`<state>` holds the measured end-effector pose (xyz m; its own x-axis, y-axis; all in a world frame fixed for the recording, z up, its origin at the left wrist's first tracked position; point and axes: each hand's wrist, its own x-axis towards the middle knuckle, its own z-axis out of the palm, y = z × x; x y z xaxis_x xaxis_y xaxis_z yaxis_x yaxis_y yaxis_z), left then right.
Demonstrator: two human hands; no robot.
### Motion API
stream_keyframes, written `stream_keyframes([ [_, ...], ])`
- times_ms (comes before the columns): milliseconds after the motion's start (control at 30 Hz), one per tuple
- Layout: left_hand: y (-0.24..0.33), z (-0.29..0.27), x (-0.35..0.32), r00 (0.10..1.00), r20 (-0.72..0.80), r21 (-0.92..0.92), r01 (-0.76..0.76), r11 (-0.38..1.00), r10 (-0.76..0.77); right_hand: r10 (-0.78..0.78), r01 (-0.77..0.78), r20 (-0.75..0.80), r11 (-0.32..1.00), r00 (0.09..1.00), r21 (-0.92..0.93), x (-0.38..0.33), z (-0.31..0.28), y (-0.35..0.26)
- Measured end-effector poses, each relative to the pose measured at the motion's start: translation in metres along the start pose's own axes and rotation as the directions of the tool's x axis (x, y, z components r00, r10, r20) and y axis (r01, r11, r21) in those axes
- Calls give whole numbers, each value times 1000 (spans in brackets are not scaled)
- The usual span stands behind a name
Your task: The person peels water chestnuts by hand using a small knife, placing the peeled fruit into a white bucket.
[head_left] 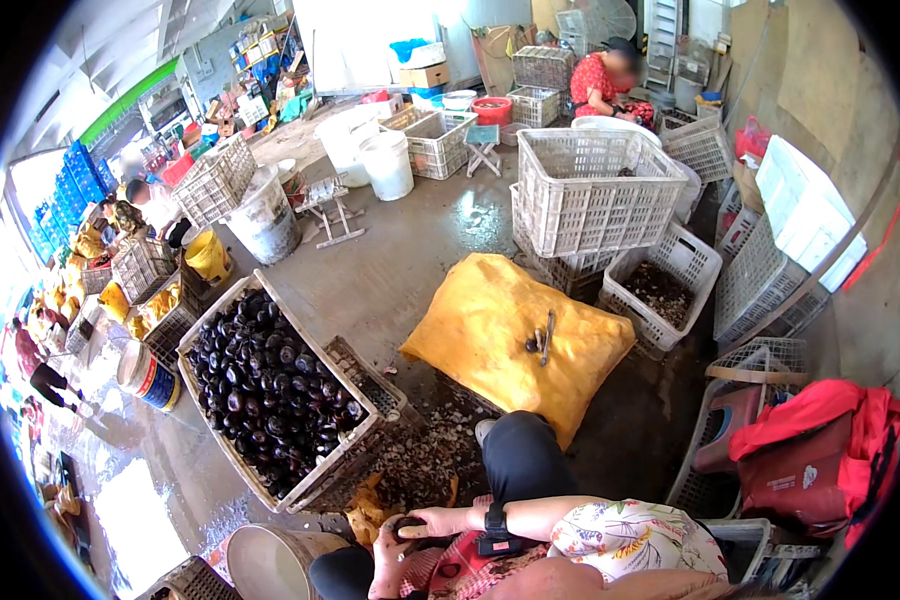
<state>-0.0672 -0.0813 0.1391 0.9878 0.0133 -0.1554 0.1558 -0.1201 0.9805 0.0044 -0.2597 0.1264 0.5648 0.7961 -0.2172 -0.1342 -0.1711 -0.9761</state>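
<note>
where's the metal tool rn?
Head view, centre-right: the metal tool lies on top of the yellow sack, beside a dark shell, ahead of the person's knee and right of the crate of dark shells.

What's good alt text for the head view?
Seen from above, a seated person's right hand and left hand meet over a small dark object at their lap. A crate of dark shellfish sits to their left, a yellow sack ahead.
</note>
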Motion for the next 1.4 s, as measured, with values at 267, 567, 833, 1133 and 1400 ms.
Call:
stream_keyframes([
  [267,-15,-8,0,992,-51,229,-101,968,116,-163,154,-128,985,978,-77,-4,0,-25],
  [567,15,11,-9,995,-99,-99,23,995,-33,-195,119,-281,957,940,-265,8,8,-18],
  [833,49,4,-24,999,-53,196,19,981,-9,-90,94,-86,995,992,37,9,0,-10],
  [1133,53,9,-24,991,-101,358,123,926,-93,-127,91,-127,961,984,-260,12,6,-11],
  [1400,34,14,-17,998,-41,260,-31,965,43,49,-76,-364,995,930,-60,10,11,16],
])
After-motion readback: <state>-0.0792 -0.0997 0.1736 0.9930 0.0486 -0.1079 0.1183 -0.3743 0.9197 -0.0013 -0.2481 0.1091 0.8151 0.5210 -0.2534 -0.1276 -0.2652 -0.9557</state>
